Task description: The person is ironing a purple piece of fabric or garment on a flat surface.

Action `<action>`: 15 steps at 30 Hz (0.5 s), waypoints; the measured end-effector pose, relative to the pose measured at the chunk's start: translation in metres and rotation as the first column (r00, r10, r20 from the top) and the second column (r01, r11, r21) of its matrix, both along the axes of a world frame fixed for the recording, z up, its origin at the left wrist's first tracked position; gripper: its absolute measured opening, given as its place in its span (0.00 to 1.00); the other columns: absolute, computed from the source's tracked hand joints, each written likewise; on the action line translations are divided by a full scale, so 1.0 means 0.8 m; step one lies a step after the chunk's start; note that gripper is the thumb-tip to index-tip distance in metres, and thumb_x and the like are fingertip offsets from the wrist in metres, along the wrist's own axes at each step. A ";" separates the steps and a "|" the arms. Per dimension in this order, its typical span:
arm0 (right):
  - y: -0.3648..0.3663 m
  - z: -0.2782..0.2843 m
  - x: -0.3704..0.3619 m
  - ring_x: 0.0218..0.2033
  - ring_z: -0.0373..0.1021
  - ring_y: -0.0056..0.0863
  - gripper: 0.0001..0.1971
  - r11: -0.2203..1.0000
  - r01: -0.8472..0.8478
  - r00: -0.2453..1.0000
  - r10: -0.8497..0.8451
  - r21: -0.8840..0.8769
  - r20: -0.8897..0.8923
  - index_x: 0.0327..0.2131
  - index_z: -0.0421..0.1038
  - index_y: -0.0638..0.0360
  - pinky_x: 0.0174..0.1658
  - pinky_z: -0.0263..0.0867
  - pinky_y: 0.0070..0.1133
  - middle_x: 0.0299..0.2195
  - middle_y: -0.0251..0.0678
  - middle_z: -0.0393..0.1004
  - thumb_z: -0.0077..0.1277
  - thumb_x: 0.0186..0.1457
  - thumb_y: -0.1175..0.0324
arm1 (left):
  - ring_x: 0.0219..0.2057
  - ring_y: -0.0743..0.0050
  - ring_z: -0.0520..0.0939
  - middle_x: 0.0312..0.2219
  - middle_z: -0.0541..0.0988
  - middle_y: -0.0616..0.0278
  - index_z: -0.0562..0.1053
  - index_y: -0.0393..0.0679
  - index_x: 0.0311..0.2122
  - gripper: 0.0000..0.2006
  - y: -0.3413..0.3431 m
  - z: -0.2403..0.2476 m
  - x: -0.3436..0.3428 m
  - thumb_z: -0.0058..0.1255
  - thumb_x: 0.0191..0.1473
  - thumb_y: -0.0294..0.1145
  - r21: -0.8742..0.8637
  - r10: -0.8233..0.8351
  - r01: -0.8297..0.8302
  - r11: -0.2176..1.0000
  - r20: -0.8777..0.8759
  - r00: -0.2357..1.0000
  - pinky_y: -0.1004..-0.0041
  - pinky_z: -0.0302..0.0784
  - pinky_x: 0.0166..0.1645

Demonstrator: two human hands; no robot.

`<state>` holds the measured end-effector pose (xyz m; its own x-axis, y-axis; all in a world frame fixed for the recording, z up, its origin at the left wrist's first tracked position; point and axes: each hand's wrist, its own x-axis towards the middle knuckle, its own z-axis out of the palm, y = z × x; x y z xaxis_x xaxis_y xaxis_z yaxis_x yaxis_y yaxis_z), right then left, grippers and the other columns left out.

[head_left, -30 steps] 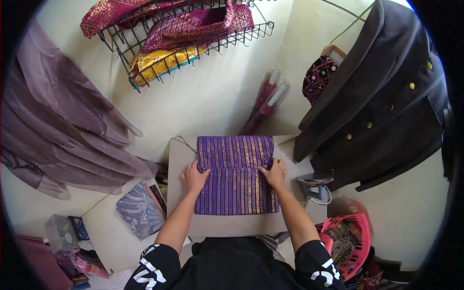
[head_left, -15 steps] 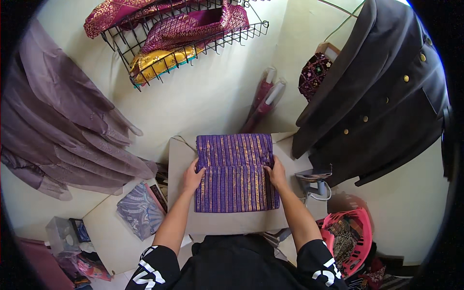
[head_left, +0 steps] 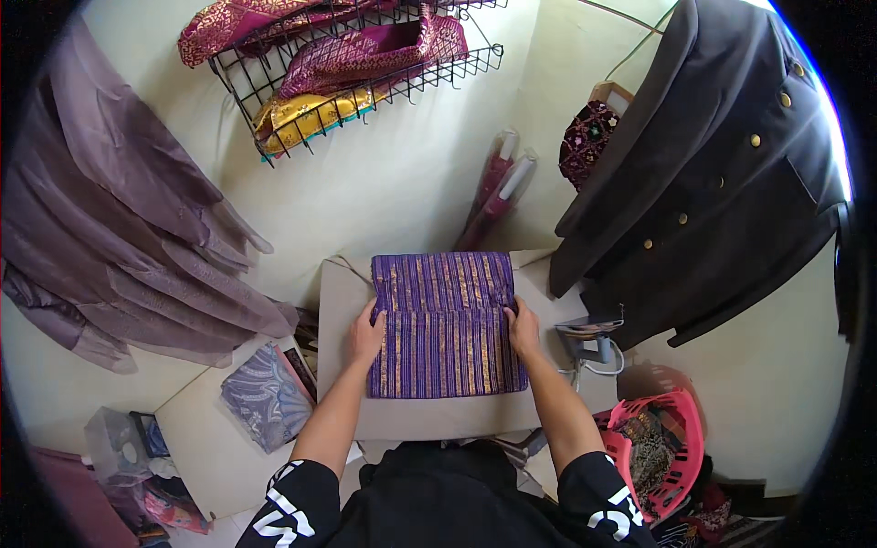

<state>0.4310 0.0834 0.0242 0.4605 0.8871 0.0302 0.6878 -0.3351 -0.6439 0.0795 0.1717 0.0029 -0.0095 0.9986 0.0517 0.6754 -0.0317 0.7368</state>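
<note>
A purple cloth (head_left: 448, 356) with gold stripes lies folded into a flat rectangle on the beige padded board (head_left: 402, 422). A fold edge runs across its middle, with a narrower part beyond it. My left hand (head_left: 366, 336) grips its left edge near that fold, thumb on top and the other fingers mostly hidden. At the same height on the opposite edge, my right hand (head_left: 523, 331) holds the cloth in a like way. Just right of the board stands an iron (head_left: 592, 340), with a pale cord looped beside it.
A dark jacket (head_left: 722, 173) with gold buttons hangs at right; a mauve sheer garment (head_left: 137, 219) hangs at left. A black wire basket (head_left: 315, 128) of brocade is on the wall. Low right stands a pink laundry basket (head_left: 696, 447); a packaged grey-blue cloth (head_left: 265, 397) lies left.
The whole view has shifted slightly. Both hands stay at the side edges of the folded cloth, their thumbs a little nearer its edges; the cloth lies practically unchanged.
</note>
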 end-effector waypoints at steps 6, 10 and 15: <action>0.009 -0.005 0.033 0.49 0.73 0.55 0.19 0.995 0.014 1.000 -0.014 0.103 0.002 0.54 0.70 0.64 0.54 0.68 0.38 0.46 0.57 0.77 0.53 0.63 0.65 | 0.42 0.52 0.85 0.42 0.84 0.50 0.73 0.47 0.58 0.22 0.019 0.021 0.027 0.54 0.60 0.38 -0.140 0.005 0.034 0.990 0.271 0.962 0.63 0.77 0.49; 0.048 0.041 0.012 0.47 0.76 0.51 0.17 0.990 -0.007 0.992 0.025 0.144 -0.121 0.49 0.74 0.65 0.52 0.69 0.35 0.43 0.55 0.79 0.56 0.60 0.64 | 0.37 0.71 0.84 0.38 0.85 0.55 0.73 0.41 0.58 0.20 0.046 -0.008 -0.037 0.53 0.62 0.32 -0.076 0.051 -0.027 0.997 0.330 0.943 0.72 0.77 0.44; 0.024 0.074 0.045 0.46 0.77 0.46 0.18 0.998 0.047 0.987 -0.052 -0.036 -0.150 0.46 0.77 0.65 0.50 0.71 0.33 0.42 0.55 0.80 0.60 0.56 0.63 | 0.40 0.72 0.83 0.43 0.83 0.53 0.71 0.34 0.58 0.22 0.012 0.066 -0.012 0.53 0.63 0.33 -0.272 0.071 0.092 0.958 0.536 0.841 0.73 0.76 0.47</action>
<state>0.4671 0.1029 0.0836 0.5011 0.8624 -0.0714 0.5658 -0.3890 -0.7270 0.0696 0.1817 0.0556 0.0569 0.9701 -0.2357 0.1730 0.2230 0.9593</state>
